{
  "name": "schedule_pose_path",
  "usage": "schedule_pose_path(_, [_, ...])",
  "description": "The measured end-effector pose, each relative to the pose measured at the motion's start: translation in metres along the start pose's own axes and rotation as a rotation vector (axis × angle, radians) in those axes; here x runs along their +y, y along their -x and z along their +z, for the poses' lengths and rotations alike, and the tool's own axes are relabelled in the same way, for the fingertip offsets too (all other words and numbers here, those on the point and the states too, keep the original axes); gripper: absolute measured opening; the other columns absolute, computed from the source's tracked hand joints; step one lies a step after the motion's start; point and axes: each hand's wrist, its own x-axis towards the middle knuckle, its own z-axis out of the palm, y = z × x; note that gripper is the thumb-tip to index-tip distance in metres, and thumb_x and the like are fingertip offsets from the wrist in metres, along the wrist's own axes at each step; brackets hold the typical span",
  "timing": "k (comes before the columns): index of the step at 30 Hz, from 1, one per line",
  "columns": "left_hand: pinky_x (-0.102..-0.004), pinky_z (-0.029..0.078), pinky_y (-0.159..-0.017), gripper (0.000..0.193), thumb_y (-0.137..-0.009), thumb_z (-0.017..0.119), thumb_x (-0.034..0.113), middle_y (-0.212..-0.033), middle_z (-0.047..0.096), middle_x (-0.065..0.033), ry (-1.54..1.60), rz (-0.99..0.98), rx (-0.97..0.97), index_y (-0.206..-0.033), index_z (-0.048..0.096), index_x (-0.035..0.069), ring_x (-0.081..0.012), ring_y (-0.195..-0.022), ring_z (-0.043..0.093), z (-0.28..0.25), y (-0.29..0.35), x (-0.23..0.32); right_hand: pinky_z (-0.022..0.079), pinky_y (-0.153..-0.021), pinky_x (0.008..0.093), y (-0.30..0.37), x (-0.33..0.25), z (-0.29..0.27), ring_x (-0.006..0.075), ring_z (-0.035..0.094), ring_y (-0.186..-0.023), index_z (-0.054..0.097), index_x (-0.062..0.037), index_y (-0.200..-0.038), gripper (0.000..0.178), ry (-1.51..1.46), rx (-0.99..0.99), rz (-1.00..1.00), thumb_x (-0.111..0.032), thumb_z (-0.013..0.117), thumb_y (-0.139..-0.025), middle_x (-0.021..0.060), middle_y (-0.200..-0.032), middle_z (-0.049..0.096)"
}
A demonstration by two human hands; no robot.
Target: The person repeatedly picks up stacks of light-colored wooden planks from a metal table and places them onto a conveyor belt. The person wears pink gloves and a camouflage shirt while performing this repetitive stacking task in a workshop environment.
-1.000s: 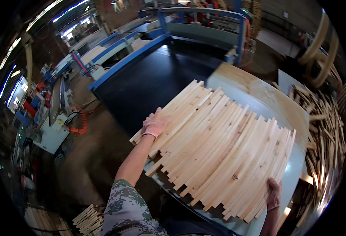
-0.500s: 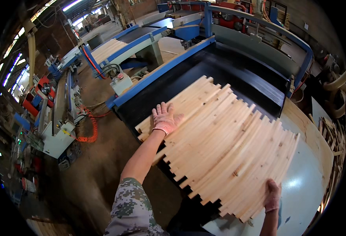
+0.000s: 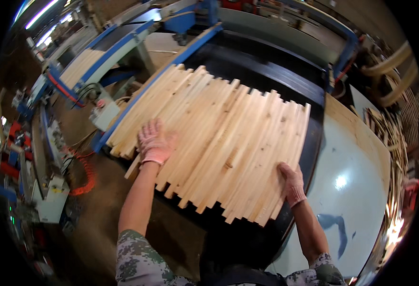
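Many pale wooden strips (image 3: 219, 138) lie side by side as one wide sheet with uneven ends on a black conveyor belt (image 3: 262, 55). My left hand (image 3: 155, 143), in a pink knit glove, rests open and flat on the left part of the strips, its fingers spread. At the right edge of the sheet, my gloved right hand (image 3: 293, 183) grips the outermost strips, its thumb side on top; some of its fingers are hidden. One strip (image 3: 133, 167) near my left hand sticks out toward me from the row.
A blue rail (image 3: 190, 52) runs along the belt's left side, beside a control box with a red button (image 3: 103, 113). A pale, glossy board (image 3: 347, 176) lies at the right. Beyond it are piled wood scraps (image 3: 390, 143). An orange coiled hose (image 3: 89, 176) hangs at left.
The sheet of strips has shifted left and farther onto the belt, against the blue rail, with both hands moving along. The right-hand strips have come off the pale board. My view has turned too.
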Motion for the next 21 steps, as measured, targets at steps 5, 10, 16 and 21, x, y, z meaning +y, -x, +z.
schedule_pose_path(5, [-0.0609,0.013,-0.133,0.091,-0.105,0.044,0.072,-0.178,0.027,-0.0216,-0.023,0.021,0.042,-0.173,0.030,0.012,-0.0432,-0.165,0.022,0.037,-0.007,-0.039,0.061,-0.093,0.0448,0.034,-0.079,0.010,0.0375,0.076,-0.111,0.055,0.0065,-0.139,0.077,1.228,-0.198,0.030,-0.059,0.063,-0.099,0.0267,-0.121,0.075])
schedule_pose_path(10, [-0.0507,0.027,-0.131,0.082,-0.108,0.056,0.053,-0.175,0.033,-0.0223,0.096,0.168,0.159,-0.170,0.031,0.007,-0.0382,-0.162,0.031,0.058,-0.023,-0.041,0.059,-0.098,0.0481,0.047,-0.044,-0.017,0.0432,0.075,-0.113,0.040,0.0163,-0.153,0.105,1.207,-0.187,-0.108,-0.073,0.054,-0.100,0.0292,-0.118,0.077])
schedule_pose_path(16, [-0.0412,0.037,-0.130,0.052,-0.117,0.044,0.016,-0.171,0.041,-0.0176,1.139,0.515,0.171,-0.167,0.039,0.002,-0.0300,-0.154,0.044,0.037,0.083,0.120,0.056,-0.100,0.0496,0.111,0.009,-0.066,0.0458,0.070,-0.118,0.047,0.0021,-0.149,0.081,0.948,-0.470,-0.106,-0.057,0.068,-0.097,0.0335,-0.125,0.071])
schedule_pose_path(21, [-0.0406,0.052,-0.108,0.053,-0.108,0.064,0.031,-0.142,0.066,-0.0189,1.381,0.359,-0.344,-0.148,0.061,-0.004,-0.0304,-0.127,0.064,-0.035,0.299,0.253,0.057,-0.089,0.0394,0.219,0.039,-0.176,0.0253,0.070,-0.101,0.047,-0.0006,-0.160,0.074,0.556,-0.789,-0.018,-0.038,0.071,-0.101,0.0180,-0.122,0.074])
